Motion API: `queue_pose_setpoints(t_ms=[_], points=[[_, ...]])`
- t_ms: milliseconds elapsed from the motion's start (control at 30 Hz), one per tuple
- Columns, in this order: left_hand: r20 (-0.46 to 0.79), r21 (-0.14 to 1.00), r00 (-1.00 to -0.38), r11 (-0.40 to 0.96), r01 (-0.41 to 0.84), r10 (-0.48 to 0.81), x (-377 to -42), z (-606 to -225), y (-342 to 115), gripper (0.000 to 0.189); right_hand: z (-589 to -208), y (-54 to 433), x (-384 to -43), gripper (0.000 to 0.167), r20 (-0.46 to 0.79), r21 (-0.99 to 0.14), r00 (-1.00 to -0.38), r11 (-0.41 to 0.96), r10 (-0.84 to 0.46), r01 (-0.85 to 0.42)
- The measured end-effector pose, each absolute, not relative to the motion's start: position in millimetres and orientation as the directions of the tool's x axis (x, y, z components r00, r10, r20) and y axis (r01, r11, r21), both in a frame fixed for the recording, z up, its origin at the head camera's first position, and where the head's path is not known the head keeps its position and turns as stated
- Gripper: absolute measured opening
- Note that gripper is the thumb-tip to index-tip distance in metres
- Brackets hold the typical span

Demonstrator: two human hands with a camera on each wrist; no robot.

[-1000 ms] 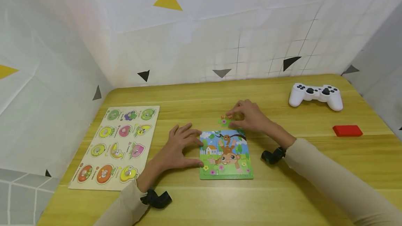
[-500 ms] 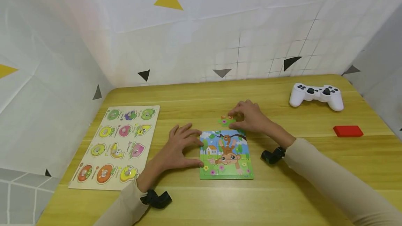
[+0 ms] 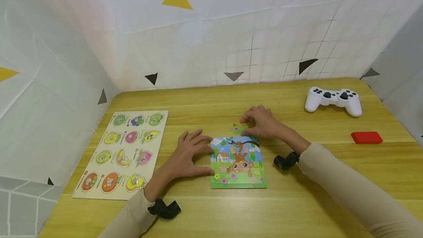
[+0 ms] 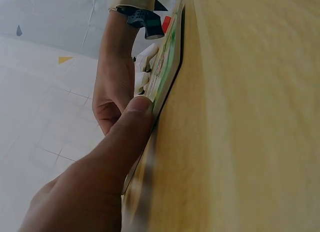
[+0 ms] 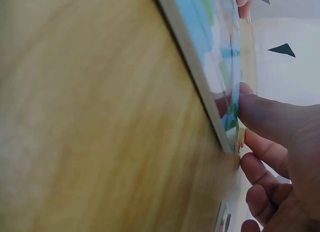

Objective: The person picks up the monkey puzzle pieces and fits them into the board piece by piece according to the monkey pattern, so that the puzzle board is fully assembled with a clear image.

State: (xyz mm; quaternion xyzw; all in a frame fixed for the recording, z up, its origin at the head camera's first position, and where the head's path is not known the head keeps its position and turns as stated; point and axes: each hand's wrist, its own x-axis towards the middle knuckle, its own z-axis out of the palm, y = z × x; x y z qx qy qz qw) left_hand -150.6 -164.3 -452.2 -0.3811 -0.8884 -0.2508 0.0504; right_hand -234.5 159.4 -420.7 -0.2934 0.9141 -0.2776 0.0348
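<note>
A square jigsaw board (image 3: 238, 179) with a monkey hanging from a branch lies mid-table, its picture fitted together from pieces. My left hand (image 3: 188, 157) rests at its left side, thumb and fingers spread, tips right at the edge. In the left wrist view the left thumb (image 4: 132, 119) lies along the board's rim. Just beyond the far edge, my right hand (image 3: 261, 122) pinches a green jigsaw piece (image 3: 236, 129) with a pink flower and orange marks between thumb and index finger. The hand covers part of it. The right wrist view has the right thumb (image 5: 265, 114) against the board's corner.
A wooden fruit peg puzzle (image 3: 133, 150) lies to the left. A white game controller (image 3: 333, 100) sits at the back right, with a red block (image 3: 367, 137) nearer to me. White patterned sheeting (image 3: 211, 47) stands behind the table (image 3: 214, 212).
The right hand and the pinched jigsaw piece have shifted very slightly to the right. The left hand and the board stay where they were.
</note>
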Motion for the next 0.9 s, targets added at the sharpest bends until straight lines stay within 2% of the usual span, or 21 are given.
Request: queue_pose_setpoints(t_ms=[300, 633, 900], points=[[0.275, 0.415, -0.710, 0.586, 0.696, 0.648, -150.0, -451.2, -163.8, 0.053, -419.9, 158.3, -235.6, 0.034, 0.091, -0.620, -0.822, 0.614, -0.561, -0.488], [0.287, 0.408, -0.701, 0.579, 0.706, 0.652, -151.9, -451.7, -164.7, 0.052, -420.4, 162.0, -235.4, 0.020, 0.106, -0.695, -0.826, 0.553, -0.554, -0.460], [0.270, 0.413, -0.711, 0.589, 0.694, 0.649, -151.8, -450.7, -164.7, 0.053, -420.2, 163.9, -233.1, 0.018, 0.111, -0.760, -0.836, 0.496, -0.538, -0.420]])
